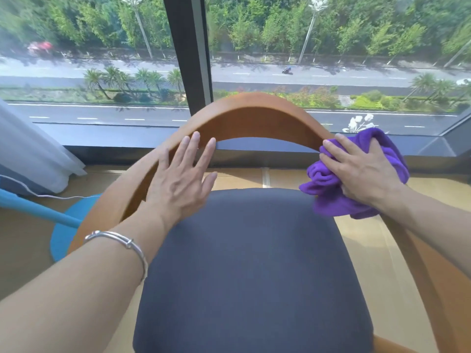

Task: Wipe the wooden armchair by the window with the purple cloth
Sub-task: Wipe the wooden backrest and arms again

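The wooden armchair (pixel 249 118) stands in front of the window, its curved brown backrest arching across the middle and a dark grey seat cushion (pixel 249 263) below. My left hand (pixel 181 177) lies flat with straight fingers against the left side of the backrest. My right hand (pixel 362 171) presses the bunched purple cloth (pixel 328 192) onto the right side of the backrest, where it bends into the armrest. The cloth hides the wood under it.
A large window with a dark frame post (pixel 188 59) is just behind the chair. A white curtain (pixel 28 154) hangs at the left. A blue pole (pixel 38 210) and a blue round base (pixel 74 225) stand on the floor at the left.
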